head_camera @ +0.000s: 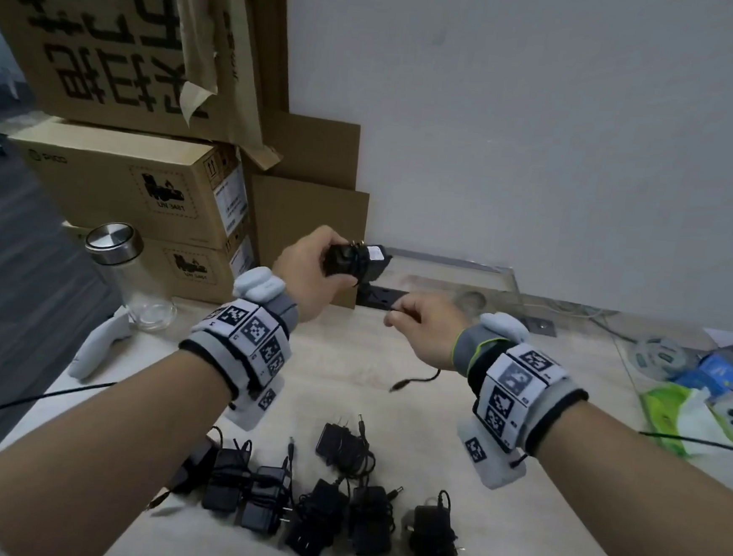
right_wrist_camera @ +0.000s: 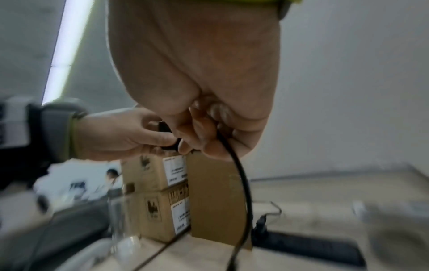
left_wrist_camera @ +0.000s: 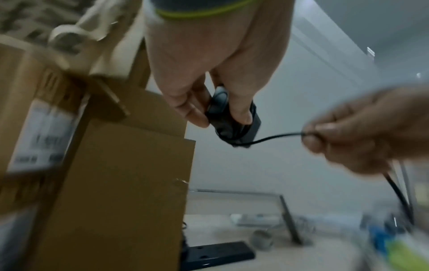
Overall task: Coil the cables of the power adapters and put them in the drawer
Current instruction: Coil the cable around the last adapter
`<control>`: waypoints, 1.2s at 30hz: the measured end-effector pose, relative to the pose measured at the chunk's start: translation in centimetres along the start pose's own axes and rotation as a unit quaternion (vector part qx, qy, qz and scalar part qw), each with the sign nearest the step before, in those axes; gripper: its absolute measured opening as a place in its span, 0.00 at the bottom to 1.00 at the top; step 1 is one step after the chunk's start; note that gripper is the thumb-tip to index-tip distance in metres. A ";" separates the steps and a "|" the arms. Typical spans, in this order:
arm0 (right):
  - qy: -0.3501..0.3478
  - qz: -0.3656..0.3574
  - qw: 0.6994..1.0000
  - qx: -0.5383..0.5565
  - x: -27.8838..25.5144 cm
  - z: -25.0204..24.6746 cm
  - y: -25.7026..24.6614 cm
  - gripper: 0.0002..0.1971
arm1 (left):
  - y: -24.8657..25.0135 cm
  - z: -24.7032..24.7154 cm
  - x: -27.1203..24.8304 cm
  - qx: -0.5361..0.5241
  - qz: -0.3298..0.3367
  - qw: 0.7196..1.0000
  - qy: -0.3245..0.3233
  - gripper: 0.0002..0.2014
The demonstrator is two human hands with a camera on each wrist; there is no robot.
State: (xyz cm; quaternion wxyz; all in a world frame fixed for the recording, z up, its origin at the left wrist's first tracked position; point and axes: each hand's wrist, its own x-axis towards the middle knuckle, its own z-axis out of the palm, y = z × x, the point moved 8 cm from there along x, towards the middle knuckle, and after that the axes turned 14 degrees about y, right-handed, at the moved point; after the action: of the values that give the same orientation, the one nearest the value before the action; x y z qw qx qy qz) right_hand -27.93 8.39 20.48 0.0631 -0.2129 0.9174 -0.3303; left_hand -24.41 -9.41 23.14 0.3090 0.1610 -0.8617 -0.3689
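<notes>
My left hand [head_camera: 313, 265] holds a black power adapter [head_camera: 355, 260] up above the wooden table, thumb and fingers curled round its body [left_wrist_camera: 232, 117], with cable turns wound around it. To its right, my right hand [head_camera: 418, 321] pinches the adapter's thin black cable [left_wrist_camera: 274, 137] between thumb and fingers. The free end hangs down below that hand [right_wrist_camera: 241, 183] and ends in a barrel plug [head_camera: 401, 386] over the table. Several more black adapters [head_camera: 329, 507] with bundled cables lie in a row near the table's front edge. No drawer shows in any view.
Stacked cardboard boxes [head_camera: 135, 180] stand at the back left against a white wall. A glass bottle with a steel lid [head_camera: 132, 277] and a white controller [head_camera: 100, 344] sit at the left. A black power strip [head_camera: 380, 301] lies at the back; packets and clutter [head_camera: 689, 391] fill the right.
</notes>
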 end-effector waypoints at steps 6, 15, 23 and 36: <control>0.065 -0.066 0.992 -0.091 1.3 -3.4 -2.0 0.10 | -0.4 2.9 -2.4 0.111 0.086 0.963 -0.229 0.18; 0.146 0.037 0.978 0.143 2.0 -5.3 0.8 0.10 | 0.5 3.1 -5.6 -0.237 -0.081 0.916 -0.313 0.19; 0.097 0.091 0.978 0.163 0.2 -1.3 1.9 0.13 | 0.1 3.3 -5.7 -0.455 -0.246 0.824 -0.229 0.19; 0.010 0.066 0.992 0.108 -2.1 1.1 0.2 0.14 | -1.2 2.4 -5.1 -0.303 -0.220 0.923 -0.089 0.17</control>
State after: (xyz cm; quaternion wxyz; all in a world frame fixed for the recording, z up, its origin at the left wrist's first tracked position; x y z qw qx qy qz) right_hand -25.80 8.82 19.42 0.0979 -0.1406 0.8891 -0.4244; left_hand -22.06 -6.34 18.86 0.1761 0.2123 -0.6755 -0.6839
